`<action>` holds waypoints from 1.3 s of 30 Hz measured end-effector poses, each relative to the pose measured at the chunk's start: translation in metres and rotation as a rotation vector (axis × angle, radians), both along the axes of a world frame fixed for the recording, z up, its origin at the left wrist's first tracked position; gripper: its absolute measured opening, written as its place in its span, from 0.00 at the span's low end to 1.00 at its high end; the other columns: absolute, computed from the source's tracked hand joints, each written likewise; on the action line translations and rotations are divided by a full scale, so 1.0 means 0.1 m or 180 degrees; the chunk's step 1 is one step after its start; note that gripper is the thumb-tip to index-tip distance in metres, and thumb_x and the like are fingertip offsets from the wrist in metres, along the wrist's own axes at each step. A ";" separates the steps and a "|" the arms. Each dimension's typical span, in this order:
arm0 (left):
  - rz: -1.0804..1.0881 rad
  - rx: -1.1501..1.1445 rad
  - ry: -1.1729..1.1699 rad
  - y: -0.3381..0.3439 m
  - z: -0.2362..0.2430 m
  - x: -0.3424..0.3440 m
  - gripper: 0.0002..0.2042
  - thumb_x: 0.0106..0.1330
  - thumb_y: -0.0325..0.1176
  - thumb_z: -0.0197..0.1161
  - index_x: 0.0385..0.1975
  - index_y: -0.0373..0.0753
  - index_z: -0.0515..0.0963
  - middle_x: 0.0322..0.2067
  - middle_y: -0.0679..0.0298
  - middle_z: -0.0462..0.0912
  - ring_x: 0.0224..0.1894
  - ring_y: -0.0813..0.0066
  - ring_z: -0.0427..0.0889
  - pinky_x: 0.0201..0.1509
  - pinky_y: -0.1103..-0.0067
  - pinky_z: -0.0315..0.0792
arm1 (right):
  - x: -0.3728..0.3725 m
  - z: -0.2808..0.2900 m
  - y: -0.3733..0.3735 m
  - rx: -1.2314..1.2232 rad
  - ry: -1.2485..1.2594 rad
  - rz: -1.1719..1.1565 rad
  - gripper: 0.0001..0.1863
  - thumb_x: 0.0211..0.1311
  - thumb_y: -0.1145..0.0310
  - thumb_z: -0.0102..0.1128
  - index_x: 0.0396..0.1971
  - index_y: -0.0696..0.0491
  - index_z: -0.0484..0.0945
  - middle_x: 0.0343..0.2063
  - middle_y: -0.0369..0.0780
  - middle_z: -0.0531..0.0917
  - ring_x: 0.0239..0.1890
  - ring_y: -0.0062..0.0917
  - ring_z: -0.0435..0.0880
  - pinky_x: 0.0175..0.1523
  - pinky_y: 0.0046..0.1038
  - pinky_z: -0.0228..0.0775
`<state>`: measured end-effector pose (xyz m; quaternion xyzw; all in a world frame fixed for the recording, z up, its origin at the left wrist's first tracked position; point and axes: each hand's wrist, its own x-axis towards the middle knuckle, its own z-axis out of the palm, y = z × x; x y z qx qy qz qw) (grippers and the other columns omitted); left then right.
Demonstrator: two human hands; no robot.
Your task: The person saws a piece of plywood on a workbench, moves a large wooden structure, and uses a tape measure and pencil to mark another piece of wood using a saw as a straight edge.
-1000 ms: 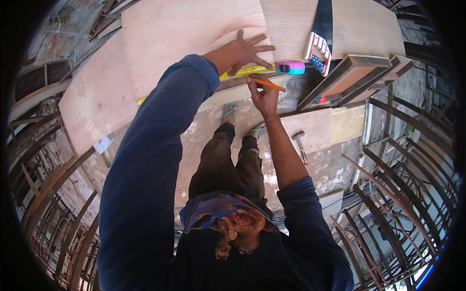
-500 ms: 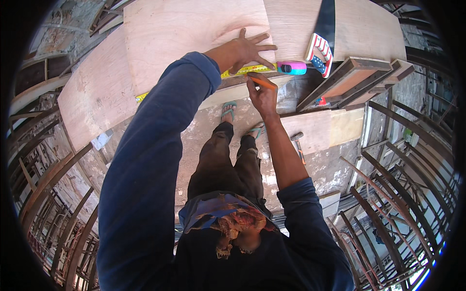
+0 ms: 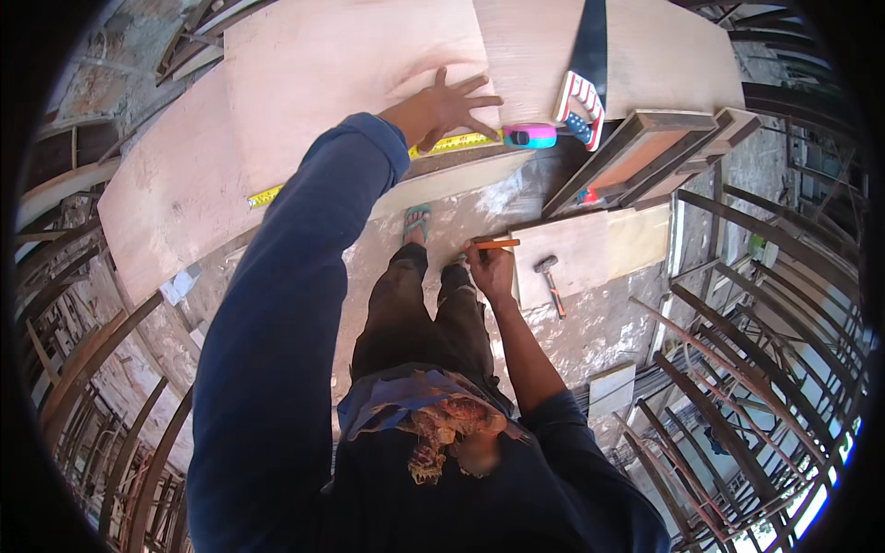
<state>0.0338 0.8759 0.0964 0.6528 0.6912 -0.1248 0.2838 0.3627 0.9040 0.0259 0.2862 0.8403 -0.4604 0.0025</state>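
Note:
My left hand (image 3: 447, 108) lies with fingers spread on a pale plywood sheet (image 3: 323, 83), near its front edge. Under and beside it a yellow tape measure blade (image 3: 468, 142) runs along that edge; my forearm hides part of it. The pink and turquoise tape measure case (image 3: 530, 136) sits just right of my fingertips. My right hand (image 3: 493, 272) is closed around an orange pencil (image 3: 498, 244), held low in front of my legs, away from the plywood. A handsaw (image 3: 581, 106) with a flag-patterned handle rests on the plywood to the right.
Wooden frames (image 3: 636, 157) lean at the right end of the plywood. A hammer (image 3: 551, 286) lies on a board (image 3: 590, 244) on the floor, right of my right hand. Timber racks (image 3: 765, 359) line the right side, and more slats (image 3: 101, 359) stand at left.
My right hand has drawn back from the tape toward my body, keeping the pencil. My left hand stays spread on the plywood. The whole view has shifted slightly.

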 end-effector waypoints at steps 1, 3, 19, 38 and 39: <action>0.0009 0.0029 -0.0010 0.03 0.01 0.03 0.63 0.19 0.35 0.84 0.63 0.84 0.55 0.73 0.77 0.33 0.74 0.56 0.29 0.63 0.31 0.49 | -0.06 0.05 0.05 0.0031 0.0183 -0.0069 0.09 0.59 0.65 0.62 0.29 0.56 0.80 0.18 0.46 0.81 0.21 0.39 0.82 0.27 0.34 0.72; 0.0001 0.0029 0.0005 0.06 0.04 0.02 0.62 0.21 0.34 0.83 0.63 0.84 0.56 0.73 0.77 0.33 0.74 0.56 0.29 0.64 0.33 0.50 | -0.39 0.34 0.08 0.0087 0.0421 -0.0149 0.08 0.59 0.67 0.62 0.30 0.56 0.80 0.19 0.46 0.81 0.21 0.38 0.82 0.28 0.33 0.72; 0.0394 0.0696 0.0042 -0.14 -0.12 0.20 0.51 0.41 0.25 0.75 0.62 0.83 0.58 0.73 0.74 0.37 0.74 0.55 0.38 0.64 0.38 0.55 | -1.63 1.04 1.20 0.2534 -0.1361 0.1482 0.45 0.38 0.49 0.75 0.62 0.35 0.66 0.62 0.42 0.68 0.45 0.42 0.83 0.45 0.43 0.78; 0.6430 0.2323 0.1131 -3.46 -0.77 1.03 0.23 0.52 0.46 0.72 0.45 0.39 0.81 0.52 0.46 0.76 0.49 0.57 0.78 0.49 0.69 0.72 | -1.83 0.93 1.37 0.3052 -0.0498 0.2431 0.13 0.48 0.59 0.66 0.31 0.49 0.78 0.28 0.42 0.82 0.27 0.39 0.84 0.33 0.38 0.78; 0.6612 0.2537 0.0675 -3.45 -0.77 0.99 0.21 0.52 0.43 0.72 0.42 0.38 0.82 0.44 0.48 0.80 0.43 0.60 0.81 0.47 0.71 0.74 | -1.81 0.94 1.41 0.3044 -0.0529 0.2412 0.13 0.49 0.58 0.66 0.31 0.49 0.79 0.28 0.42 0.82 0.27 0.39 0.84 0.33 0.38 0.78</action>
